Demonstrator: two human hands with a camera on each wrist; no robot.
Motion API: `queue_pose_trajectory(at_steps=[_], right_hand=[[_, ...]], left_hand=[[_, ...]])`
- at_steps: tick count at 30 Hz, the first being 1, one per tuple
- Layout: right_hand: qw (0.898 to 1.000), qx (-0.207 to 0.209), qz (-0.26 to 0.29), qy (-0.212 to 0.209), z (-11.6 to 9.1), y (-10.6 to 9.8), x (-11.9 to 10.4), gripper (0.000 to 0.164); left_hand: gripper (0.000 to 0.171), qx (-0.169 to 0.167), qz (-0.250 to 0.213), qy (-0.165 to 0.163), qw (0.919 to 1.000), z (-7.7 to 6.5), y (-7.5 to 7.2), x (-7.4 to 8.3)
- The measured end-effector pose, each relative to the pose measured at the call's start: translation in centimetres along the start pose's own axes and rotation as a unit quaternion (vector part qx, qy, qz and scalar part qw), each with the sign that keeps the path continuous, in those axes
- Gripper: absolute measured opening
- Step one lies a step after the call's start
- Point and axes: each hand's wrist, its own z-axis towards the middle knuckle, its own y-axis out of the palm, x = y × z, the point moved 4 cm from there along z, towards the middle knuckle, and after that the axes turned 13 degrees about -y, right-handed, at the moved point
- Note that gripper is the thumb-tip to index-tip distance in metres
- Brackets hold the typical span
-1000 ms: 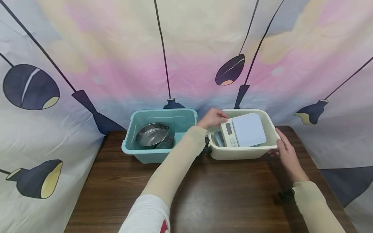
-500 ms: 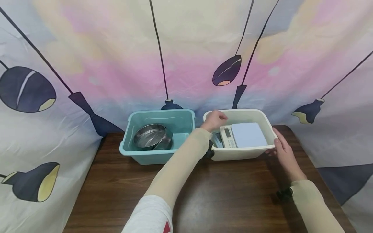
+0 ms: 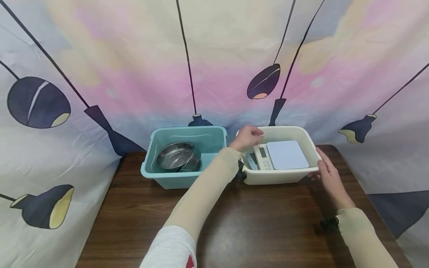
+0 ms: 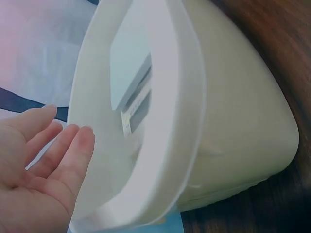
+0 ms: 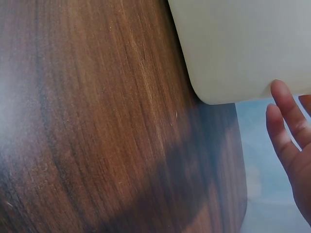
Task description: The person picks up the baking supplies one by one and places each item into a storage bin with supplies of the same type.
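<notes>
A kitchen scale (image 3: 287,155), with a white platform and a small display, lies inside the cream plastic bin (image 3: 278,177). My left hand (image 3: 248,138) hovers over the bin's left end; its loosely bent fingers hold nothing. In the left wrist view the left hand (image 4: 46,165) is beside the rim, apart from the scale (image 4: 130,63). At the bin's right end my right hand (image 3: 330,178) grips the corner, and in the right wrist view its fingertips (image 5: 282,92) touch the outer wall. Left of the scale, a grey-blue item (image 3: 251,160) is partly hidden.
A teal bin (image 3: 174,181) stands to the left on the brown wooden table (image 3: 261,223). It holds a round metal sieve or pan (image 3: 175,156) and another shiny vessel (image 3: 192,163). Behind both bins hangs a patterned cloth (image 3: 134,56).
The scale was tilted with my left hand at its upper left corner; now it lies flatter in the cream bin, let go. My right hand stays at the bin's corner.
</notes>
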Motion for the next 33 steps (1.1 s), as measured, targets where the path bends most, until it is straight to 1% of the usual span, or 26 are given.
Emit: queue_pose_trajectory(at_steps=[2, 4, 8, 11, 16, 21, 26, 28, 33], right_hand=[[1.000, 0.000, 0.000, 0.003, 0.0, -0.1, -0.1, 0.055], [1.000, 0.000, -0.001, 0.006, -0.1, -0.1, -0.2, 0.055], [1.000, 0.000, 0.002, 0.010, -0.2, 0.0, -0.4, 0.055], [1.000, -0.002, 0.002, 0.007, -0.2, 0.0, -0.5, 0.055], [1.000, -0.006, -0.004, -0.003, -0.1, 0.0, -0.6, 0.055], [1.000, -0.003, -0.007, -0.010, 0.0, -0.2, -0.7, 0.055], [1.000, 0.002, -0.006, -0.012, 0.0, -0.2, -1.0, 0.055], [1.000, 0.005, -0.009, -0.009, -0.1, -0.2, -1.1, 0.055], [0.999, 0.008, -0.040, -0.002, -0.6, -0.3, -1.6, 0.056]], left_hand=[[0.032, -0.009, -0.018, 0.000, 0.9998, 0.0, 0.1, 0.0], [0.032, -0.017, -0.046, 0.002, 0.9988, -0.2, 0.3, 0.0], [0.035, -0.023, -0.094, 0.009, 0.9953, -0.9, 0.3, 0.1], [0.036, -0.024, -0.119, 0.014, 0.9925, -1.7, 0.0, 0.3], [0.034, -0.042, -0.161, 0.027, 0.9857, -3.3, -0.4, 0.7], [0.030, -0.041, -0.164, 0.032, 0.9852, -5.3, -1.0, 1.1], [0.031, -0.043, -0.146, 0.035, 0.9878, -7.1, -1.4, 1.2], [0.032, -0.045, -0.133, 0.041, 0.9892, -7.9, -1.6, 1.2], [0.032, -0.052, -0.111, 0.070, 0.9900, -9.8, -1.9, 0.9]])
